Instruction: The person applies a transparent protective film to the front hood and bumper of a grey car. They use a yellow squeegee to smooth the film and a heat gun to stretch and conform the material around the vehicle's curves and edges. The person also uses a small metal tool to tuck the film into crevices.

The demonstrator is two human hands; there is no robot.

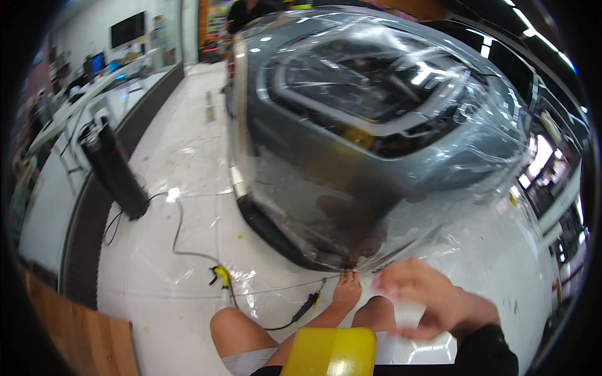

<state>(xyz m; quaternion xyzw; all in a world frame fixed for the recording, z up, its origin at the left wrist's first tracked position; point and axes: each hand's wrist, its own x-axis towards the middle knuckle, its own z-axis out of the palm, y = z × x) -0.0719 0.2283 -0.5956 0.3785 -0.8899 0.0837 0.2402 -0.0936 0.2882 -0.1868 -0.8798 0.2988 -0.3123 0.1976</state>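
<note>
A grey-blue car body [401, 150] is covered with wrinkled clear film [439, 200], which hangs over its dark lower edge. My left hand [347, 289] is at that bottom edge, fingertips curled on the film. To its right, my right hand [426, 297] is raised near the film, blurred, with thumb and fingers apart and curved. Below, a yellow rounded object [329, 354] sits between my arms, over my lap. My bent bare knees [229, 329] show on the floor side.
A black cylinder [114, 169] with cables stands left by a long counter [94, 94]. A yellow-and-black nozzle tool [221, 276] and black wand [305, 308] lie on the white tiled floor [163, 282]. Wooden boards [75, 316] are lower left. Another person [244, 15] stands behind the car.
</note>
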